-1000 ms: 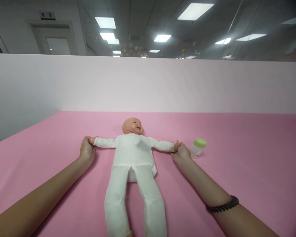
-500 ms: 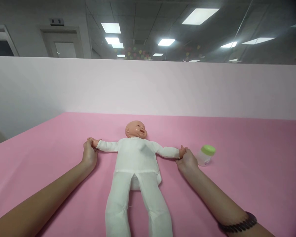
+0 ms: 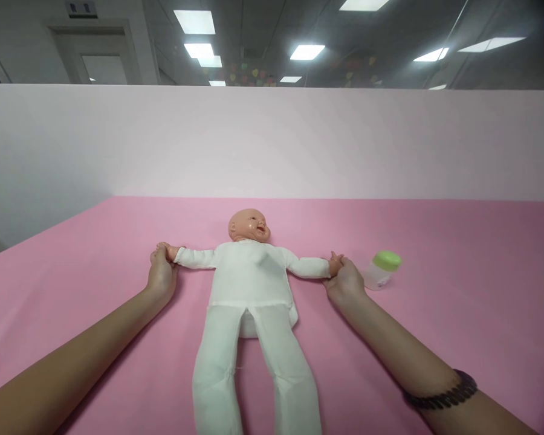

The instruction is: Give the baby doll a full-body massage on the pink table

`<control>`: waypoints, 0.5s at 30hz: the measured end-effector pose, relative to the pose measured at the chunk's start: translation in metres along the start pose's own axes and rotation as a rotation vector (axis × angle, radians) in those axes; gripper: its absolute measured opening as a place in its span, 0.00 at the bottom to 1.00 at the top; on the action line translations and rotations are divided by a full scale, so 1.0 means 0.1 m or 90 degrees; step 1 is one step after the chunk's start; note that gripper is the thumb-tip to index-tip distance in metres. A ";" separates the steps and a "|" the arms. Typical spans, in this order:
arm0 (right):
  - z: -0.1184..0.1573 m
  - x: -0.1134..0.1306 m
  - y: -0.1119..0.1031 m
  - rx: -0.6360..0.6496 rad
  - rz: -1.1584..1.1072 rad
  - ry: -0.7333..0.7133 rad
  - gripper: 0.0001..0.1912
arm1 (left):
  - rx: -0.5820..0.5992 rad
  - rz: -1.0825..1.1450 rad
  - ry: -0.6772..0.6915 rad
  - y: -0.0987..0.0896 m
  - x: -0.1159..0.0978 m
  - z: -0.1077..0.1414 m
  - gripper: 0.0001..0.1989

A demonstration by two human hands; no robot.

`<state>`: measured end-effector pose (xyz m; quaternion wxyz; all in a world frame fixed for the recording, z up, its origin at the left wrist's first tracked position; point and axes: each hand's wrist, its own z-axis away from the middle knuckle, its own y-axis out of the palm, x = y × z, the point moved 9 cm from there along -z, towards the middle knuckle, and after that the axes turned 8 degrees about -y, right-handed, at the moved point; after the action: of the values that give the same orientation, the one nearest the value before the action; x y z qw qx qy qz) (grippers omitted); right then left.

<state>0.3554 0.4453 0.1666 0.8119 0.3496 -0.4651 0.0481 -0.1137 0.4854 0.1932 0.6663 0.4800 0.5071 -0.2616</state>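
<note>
A baby doll (image 3: 251,275) with a white cloth body and a hard plastic head lies on its back, legs toward me. Its arms are stretched out to both sides. My left hand (image 3: 162,275) is closed around the doll's hand on the left. On the other side, my right hand (image 3: 346,283) grips the doll's other hand, whose small fingers stick up past mine. Parts of both doll hands are hidden by my fingers. Just beyond my right wrist stands a small translucent jar (image 3: 378,275) with a green lid.
Pink cloth (image 3: 457,302) covers the table under the doll. A white partition (image 3: 272,142) rises along the back edge. A dark coiled band (image 3: 444,396) circles my right forearm. Behind the partition are a door (image 3: 95,54) and ceiling lights.
The camera has tilted slightly down, so everything sits higher or shifted in view. Both hands still hold the doll's hands, and the doll's pose looks the same.
</note>
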 end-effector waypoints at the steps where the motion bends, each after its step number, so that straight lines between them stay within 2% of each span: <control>1: 0.03 0.01 0.00 -0.009 -0.006 0.007 0.10 | 0.000 0.000 -0.002 0.01 0.00 0.00 0.10; 6: 0.07 0.05 0.03 0.008 -0.030 -0.009 0.11 | -0.019 0.050 -0.036 0.01 0.01 0.04 0.10; 15: 0.05 0.04 0.02 0.007 -0.012 -0.016 0.09 | -0.027 0.054 -0.035 0.00 0.00 0.05 0.11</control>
<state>0.3533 0.4425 0.1724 0.8043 0.3591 -0.4718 0.0389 -0.1113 0.4805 0.1934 0.7003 0.4796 0.4732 -0.2357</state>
